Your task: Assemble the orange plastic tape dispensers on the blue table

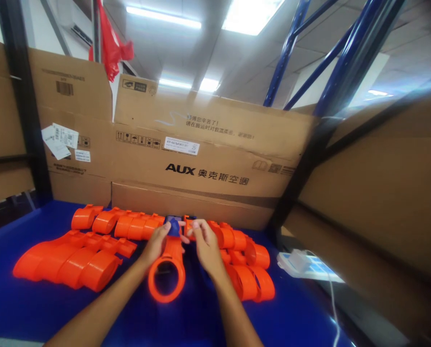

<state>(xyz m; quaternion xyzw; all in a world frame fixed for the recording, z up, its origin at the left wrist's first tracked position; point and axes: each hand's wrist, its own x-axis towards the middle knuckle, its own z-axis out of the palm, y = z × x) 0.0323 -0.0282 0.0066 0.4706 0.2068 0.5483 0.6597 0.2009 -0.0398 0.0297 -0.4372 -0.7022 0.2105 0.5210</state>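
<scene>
The left hand (158, 242) pinches the blue piece (174, 227) atop the ring (172, 249) over the worktop (138, 315); the right hand (205, 242) curls just beside, its grip unclear; if that pinch slips, the ring could swing or drop.

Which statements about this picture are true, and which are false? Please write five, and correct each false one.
1. The left hand grips a blue piece above an orange ring-shaped part. True.
2. The tabletop is white. False: the tabletop is blue.
3. Large letters on the cardboard behind read AUX. True.
4. The right hand holds the white cable. False: the right hand is near the blue piece, far from the cable.
5. More orange parts lie on both sides of the hands. True.
</scene>
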